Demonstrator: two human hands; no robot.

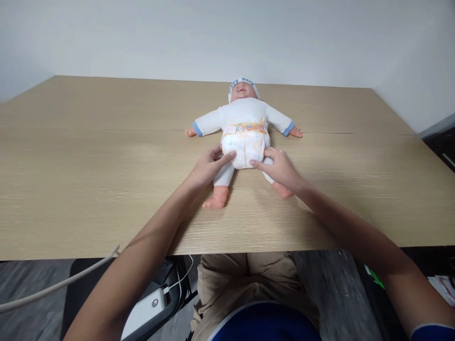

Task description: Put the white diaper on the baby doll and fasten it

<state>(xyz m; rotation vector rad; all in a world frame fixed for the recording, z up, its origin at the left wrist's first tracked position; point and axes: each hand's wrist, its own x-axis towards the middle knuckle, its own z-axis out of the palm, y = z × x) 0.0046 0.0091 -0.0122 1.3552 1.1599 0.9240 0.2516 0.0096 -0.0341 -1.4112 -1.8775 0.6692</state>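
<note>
A baby doll (pixel 245 116) in a white suit and cap lies on its back on the wooden table (pixel 88 166), head away from me. It wears a white diaper (pixel 245 144) with a printed waistband. My left hand (pixel 208 168) rests at the diaper's left leg edge, fingers pressed against it over the doll's left-side thigh. My right hand (pixel 280 168) mirrors it at the right leg edge, fingertips on the diaper and palm covering the other thigh. Both hands' fingers are curled onto the diaper's lower edge.
A white wall rises behind the table. Below the front edge I see my lap, a white cable (pixel 53 286) and a white device (pixel 145 312) on a dark seat at lower left. Dark furniture stands at the far right.
</note>
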